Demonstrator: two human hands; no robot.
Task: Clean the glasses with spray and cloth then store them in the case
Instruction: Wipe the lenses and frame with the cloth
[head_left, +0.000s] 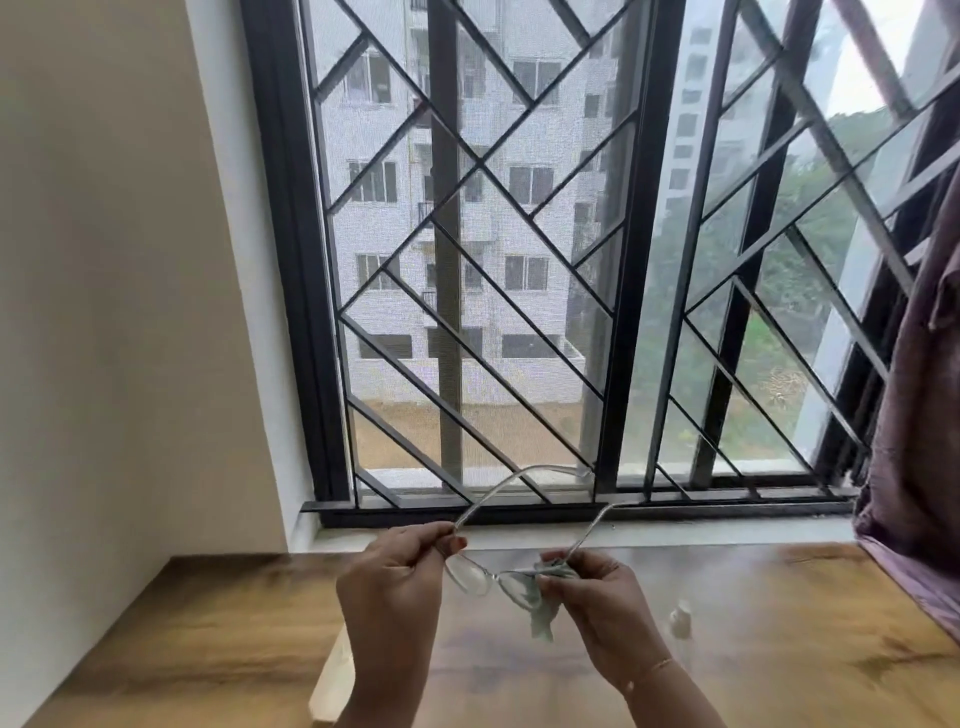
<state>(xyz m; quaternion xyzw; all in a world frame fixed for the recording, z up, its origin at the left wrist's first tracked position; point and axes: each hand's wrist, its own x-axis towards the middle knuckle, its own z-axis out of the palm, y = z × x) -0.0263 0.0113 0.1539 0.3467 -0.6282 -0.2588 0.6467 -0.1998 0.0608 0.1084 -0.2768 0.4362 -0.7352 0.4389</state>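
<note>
I hold a pair of clear-framed glasses (475, 571) above the wooden table (779, 649), temples unfolded and pointing toward the window. My left hand (395, 587) pinches the frame at its left hinge. My right hand (597, 603) grips a pale green cloth (540, 608) folded around the right lens, and the cloth's tail hangs below my fingers. A small white spray bottle (680, 618), blurred, stands on the table just right of my right hand. No case is recognisable in view.
A barred, dark-framed window (519, 260) rises behind a white sill (571, 532). A purple curtain (914, 441) hangs at the right and drapes onto the table. A beige wall (104, 312) stands at the left. A pale flat object (332, 686) pokes out beneath my left forearm.
</note>
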